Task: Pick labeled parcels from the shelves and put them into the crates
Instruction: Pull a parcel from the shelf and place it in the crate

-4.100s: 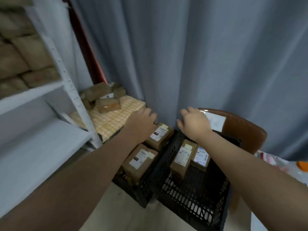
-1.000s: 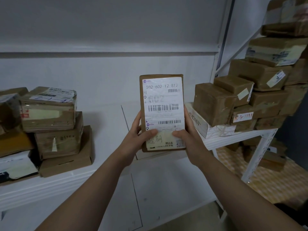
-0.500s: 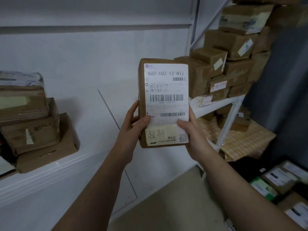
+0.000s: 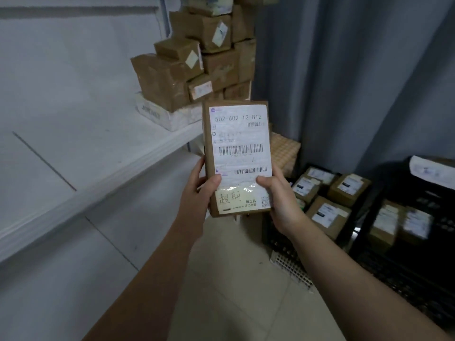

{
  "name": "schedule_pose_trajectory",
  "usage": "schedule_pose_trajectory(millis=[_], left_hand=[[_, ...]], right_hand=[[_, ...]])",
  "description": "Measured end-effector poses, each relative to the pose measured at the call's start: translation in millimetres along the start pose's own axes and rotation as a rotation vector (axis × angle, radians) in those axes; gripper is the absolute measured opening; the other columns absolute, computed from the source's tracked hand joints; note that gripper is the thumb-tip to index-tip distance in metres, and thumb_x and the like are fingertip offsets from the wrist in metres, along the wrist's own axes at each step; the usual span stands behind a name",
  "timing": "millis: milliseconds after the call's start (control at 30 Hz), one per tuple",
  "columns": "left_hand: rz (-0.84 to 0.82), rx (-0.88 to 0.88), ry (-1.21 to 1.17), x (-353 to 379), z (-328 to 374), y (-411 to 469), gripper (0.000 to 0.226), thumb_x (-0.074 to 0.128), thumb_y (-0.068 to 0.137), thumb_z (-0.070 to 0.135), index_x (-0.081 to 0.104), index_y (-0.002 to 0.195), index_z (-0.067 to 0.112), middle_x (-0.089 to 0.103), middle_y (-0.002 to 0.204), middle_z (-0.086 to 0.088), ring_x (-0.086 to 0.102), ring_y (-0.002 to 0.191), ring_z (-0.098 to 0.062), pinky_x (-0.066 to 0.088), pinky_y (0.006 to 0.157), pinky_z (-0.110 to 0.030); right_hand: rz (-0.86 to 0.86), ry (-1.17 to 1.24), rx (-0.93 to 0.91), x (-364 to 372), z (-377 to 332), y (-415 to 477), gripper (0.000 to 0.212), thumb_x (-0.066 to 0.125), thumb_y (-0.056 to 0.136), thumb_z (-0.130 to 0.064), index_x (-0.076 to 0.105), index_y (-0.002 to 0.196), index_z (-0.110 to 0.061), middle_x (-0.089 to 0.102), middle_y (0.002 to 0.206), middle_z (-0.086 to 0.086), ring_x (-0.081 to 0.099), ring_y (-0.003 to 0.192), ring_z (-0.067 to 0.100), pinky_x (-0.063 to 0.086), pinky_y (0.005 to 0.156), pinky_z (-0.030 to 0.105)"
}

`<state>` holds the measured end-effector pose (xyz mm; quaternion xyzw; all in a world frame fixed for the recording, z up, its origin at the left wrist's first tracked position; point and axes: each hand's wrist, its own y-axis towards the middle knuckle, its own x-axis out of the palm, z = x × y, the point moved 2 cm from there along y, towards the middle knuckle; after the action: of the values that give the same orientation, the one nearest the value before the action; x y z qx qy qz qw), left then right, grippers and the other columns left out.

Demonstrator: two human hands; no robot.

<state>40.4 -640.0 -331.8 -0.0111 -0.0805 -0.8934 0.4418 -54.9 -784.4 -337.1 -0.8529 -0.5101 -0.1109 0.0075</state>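
Swung right from the shelf [image 4: 103,168] toward the crates [image 4: 403,271], labeled parcel [image 4: 237,158] upright between left hand [image 4: 199,193] and right hand [image 4: 280,198], both gripping its lower edges, several parcels already crated, this 1 yet to drop in, more stacked on shelves.

1. A parcel storeroom or small sorting depot.
2. White metal shelving [image 4: 147,153] carries a stack of taped brown cartons [image 4: 197,62] with stickers.
3. Black plastic crates [image 4: 403,271] on the tiled floor [image 4: 246,291] hold more labelled boxes [image 4: 327,215].
4. A barcoded shipping label [image 4: 240,153] covers the held parcel [image 4: 209,153].
5. A grey curtain [image 4: 344,82] closes off the corner.
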Motion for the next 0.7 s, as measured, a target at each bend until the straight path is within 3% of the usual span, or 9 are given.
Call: schedule_pose_trajectory(millis=[100,233,333,500,633,700], left_hand=[[-0.060,-0.025,-0.034,63,-12,-11,0.066,0.062,0.077,0.042,0.041,0.140,0.036,0.067,0.117,0.000,0.066,0.104,-0.024,0.053,0.086,-0.053],[-0.152,-0.050,-0.076,153,-25,-32,0.057,0.058,0.083,0.037,0.044,0.138,0.034,0.067,0.119,0.005,0.065,0.107,-0.017,0.052,0.090,-0.045],[-0.231,-0.103,-0.095,218,-38,-44,0.064,0.062,0.077,0.046,0.045,0.138,0.035,0.065,0.122,0.007,0.064,0.110,-0.014,0.050,0.093,-0.043],[-0.257,-0.214,-0.083,313,-62,-57,0.067,0.062,0.070,0.055,0.050,0.134,0.039,0.069,0.115,0.007,0.065,0.106,-0.014,0.048,0.097,-0.046],[-0.327,-0.270,-0.019,372,-84,-55,0.051,0.061,0.081,0.053,0.053,0.130,0.042,0.068,0.115,0.009,0.065,0.104,-0.011,0.050,0.095,-0.042],[-0.365,-0.292,0.025,397,-96,-49,0.034,0.056,0.093,0.043,0.056,0.127,0.042,0.069,0.112,0.011,0.066,0.097,-0.002,0.053,0.085,-0.027]], right_hand=[[0.079,-0.056,-0.003,-57,-12,-32,0.063,0.052,0.082,-0.023,0.038,0.143,-0.034,0.066,0.123,-0.001,0.064,0.109,0.023,0.053,0.089,0.044],[0.177,-0.120,0.015,-141,-28,-78,0.059,0.053,0.089,-0.028,0.033,0.144,-0.041,0.064,0.126,-0.004,0.064,0.110,0.020,0.050,0.096,0.050],[0.273,-0.145,0.038,-200,-39,-116,0.066,0.059,0.090,-0.035,0.027,0.148,-0.038,0.062,0.128,-0.008,0.065,0.108,0.013,0.051,0.097,0.044],[0.395,-0.159,0.066,-278,-50,-165,0.054,0.055,0.093,-0.037,0.036,0.144,-0.032,0.067,0.117,-0.011,0.066,0.105,0.009,0.054,0.088,0.029],[0.472,-0.140,0.106,-332,-43,-184,0.044,0.051,0.096,-0.035,0.043,0.139,-0.033,0.068,0.117,-0.012,0.066,0.104,0.007,0.054,0.085,0.025],[0.544,-0.137,0.118,-357,-34,-186,0.044,0.051,0.097,-0.034,0.044,0.140,-0.030,0.068,0.118,-0.010,0.066,0.103,0.007,0.055,0.081,0.022]])
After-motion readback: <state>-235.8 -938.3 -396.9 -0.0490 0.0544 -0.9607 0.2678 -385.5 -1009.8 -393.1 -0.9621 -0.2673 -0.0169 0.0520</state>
